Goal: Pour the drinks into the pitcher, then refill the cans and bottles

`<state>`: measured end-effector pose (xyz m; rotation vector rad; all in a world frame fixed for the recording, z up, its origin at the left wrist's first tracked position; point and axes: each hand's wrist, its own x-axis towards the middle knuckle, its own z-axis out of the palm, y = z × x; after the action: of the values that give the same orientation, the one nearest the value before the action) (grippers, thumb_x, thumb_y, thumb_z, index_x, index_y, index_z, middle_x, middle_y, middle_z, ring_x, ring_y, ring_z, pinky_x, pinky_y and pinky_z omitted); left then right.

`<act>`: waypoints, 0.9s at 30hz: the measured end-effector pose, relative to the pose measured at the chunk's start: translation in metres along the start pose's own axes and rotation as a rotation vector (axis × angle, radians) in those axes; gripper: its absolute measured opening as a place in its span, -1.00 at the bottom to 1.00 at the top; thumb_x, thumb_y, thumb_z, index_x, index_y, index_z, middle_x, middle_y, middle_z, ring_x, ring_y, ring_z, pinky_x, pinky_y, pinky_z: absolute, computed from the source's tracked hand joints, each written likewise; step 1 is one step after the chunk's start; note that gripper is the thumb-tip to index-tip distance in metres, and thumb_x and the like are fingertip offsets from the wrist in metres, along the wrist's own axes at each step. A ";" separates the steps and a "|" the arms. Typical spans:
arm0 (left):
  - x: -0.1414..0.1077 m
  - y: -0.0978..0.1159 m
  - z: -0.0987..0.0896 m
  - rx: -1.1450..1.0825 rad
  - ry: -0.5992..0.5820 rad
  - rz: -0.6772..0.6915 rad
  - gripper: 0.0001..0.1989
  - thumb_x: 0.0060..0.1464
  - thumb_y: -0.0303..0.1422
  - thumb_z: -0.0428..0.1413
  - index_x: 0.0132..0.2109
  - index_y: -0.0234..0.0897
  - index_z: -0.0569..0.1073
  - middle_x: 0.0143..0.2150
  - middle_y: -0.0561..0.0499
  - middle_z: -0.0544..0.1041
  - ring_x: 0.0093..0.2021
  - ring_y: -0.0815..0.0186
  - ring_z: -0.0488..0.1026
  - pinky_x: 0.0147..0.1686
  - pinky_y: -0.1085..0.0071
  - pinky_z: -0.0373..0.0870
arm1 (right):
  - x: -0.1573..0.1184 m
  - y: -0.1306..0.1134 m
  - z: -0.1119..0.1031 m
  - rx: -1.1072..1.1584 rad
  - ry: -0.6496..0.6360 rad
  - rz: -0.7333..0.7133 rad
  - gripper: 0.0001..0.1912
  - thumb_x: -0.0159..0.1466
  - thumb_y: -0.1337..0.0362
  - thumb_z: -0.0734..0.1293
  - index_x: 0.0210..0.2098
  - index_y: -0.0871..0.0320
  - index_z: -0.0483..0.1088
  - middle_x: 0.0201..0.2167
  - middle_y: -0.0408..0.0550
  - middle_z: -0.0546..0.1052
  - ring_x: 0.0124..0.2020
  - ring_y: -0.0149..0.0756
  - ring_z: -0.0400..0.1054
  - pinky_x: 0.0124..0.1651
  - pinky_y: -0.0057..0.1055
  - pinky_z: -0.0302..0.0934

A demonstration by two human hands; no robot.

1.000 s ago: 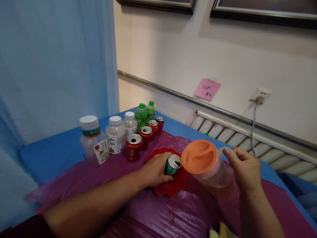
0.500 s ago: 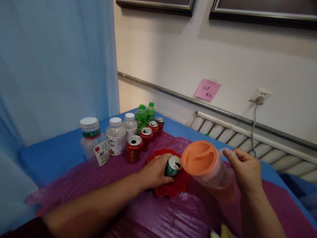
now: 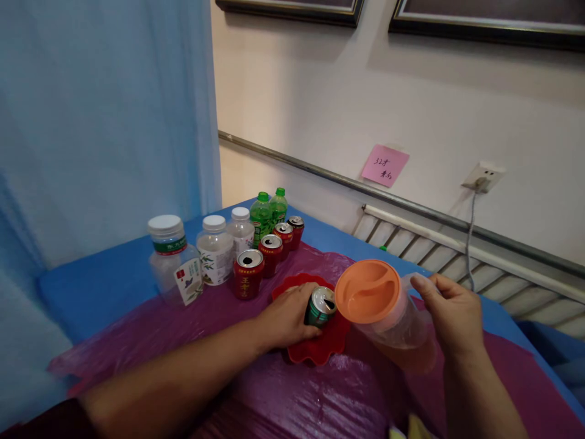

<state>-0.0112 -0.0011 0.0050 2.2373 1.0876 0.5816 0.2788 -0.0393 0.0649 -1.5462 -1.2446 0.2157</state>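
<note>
My left hand (image 3: 292,314) is wrapped round a green can (image 3: 320,308), which is tilted a little to the right over a red scalloped dish (image 3: 315,352). The can's top is open. In my right hand (image 3: 454,311) is the handle of a clear pitcher (image 3: 402,335) with an orange lid (image 3: 368,291). The pitcher leans left, its lid edge close to the can's opening, and holds a pale brownish liquid. Whether any liquid runs between them cannot be made out.
Left of the dish stand red cans (image 3: 249,274), white-capped bottles (image 3: 216,250) and green bottles (image 3: 261,216). Purple plastic sheeting (image 3: 183,341) covers part of the blue table (image 3: 91,268). Behind are a radiator (image 3: 425,262) and a pipe (image 3: 315,174).
</note>
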 end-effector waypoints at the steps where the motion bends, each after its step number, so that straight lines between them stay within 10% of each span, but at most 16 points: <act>1: 0.000 0.000 0.000 0.005 0.000 -0.004 -0.36 -0.13 -0.27 0.39 0.12 -0.12 0.38 0.10 -0.05 0.51 0.12 0.00 0.46 0.07 0.20 0.37 | 0.000 0.000 0.000 0.002 0.001 -0.003 -0.48 0.06 -0.12 0.43 -0.70 0.12 0.21 -0.68 -0.25 0.10 -0.58 -0.45 -0.02 -0.52 -0.46 -0.10; 27: -0.001 0.001 0.001 0.013 -0.003 -0.031 -0.40 -0.13 -0.24 0.37 0.09 -0.13 0.40 0.06 -0.06 0.53 0.06 0.00 0.48 0.00 0.20 0.41 | -0.001 0.007 -0.002 -0.032 -0.006 -0.029 -0.46 0.11 -0.11 0.42 -0.68 0.10 0.15 -0.65 -0.26 0.06 -0.57 -0.44 -0.05 -0.52 -0.45 -0.12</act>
<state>-0.0104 -0.0025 0.0053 2.2275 1.1260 0.5588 0.2838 -0.0402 0.0599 -1.5545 -1.2797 0.1824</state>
